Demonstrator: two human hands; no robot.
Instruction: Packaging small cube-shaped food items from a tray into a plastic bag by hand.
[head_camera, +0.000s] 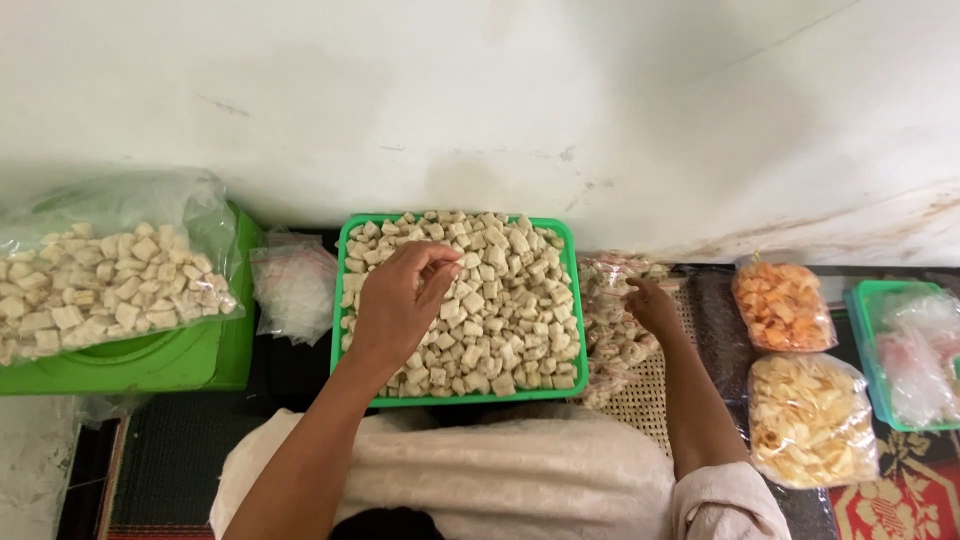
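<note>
Green tray (574, 300), rectangular, centre of view: filled w/ pale square cracker pieces (500, 300), heaped level w/ rim.

Left hand (395, 305): positioned over left half of tray, fingers bunched, thumb and fingertips (437, 268) pinched together (whether a piece sits in the pinch: cannot tell). Forearm extends down to bottom edge.

Right hand (652, 305): positioned just right of tray, fingers loosely curled, touching clear bag of small packets (605, 330). Grip on the bag: cannot tell.

Containers, left side:
- Large clear bag (110, 270), holds same pale squares, resting on green plastic item (170, 360) (type unclear).
- Stack of small empty clear bags (295, 285), between green item and tray.

Containers, right side:
- Clear bag of orange chips (782, 305), near wall.
- Clear bag of pale yellow chips (810, 420), just below orange bag.
- Second green tray (860, 330) at far right edge, holds clear bags w/ pinkish contents; partly cut off.

Surface: dark mat (175, 460) under left items; woven cane panel (650, 390) visible under right forearm; red patterned cloth (900, 505) at bottom right corner.

Room: white painted wall (500, 100) fills upper half, scuffed and stained near base, esp. right side.

Lap covered w/ cream fabric (500, 480), directly below tray.
</note>
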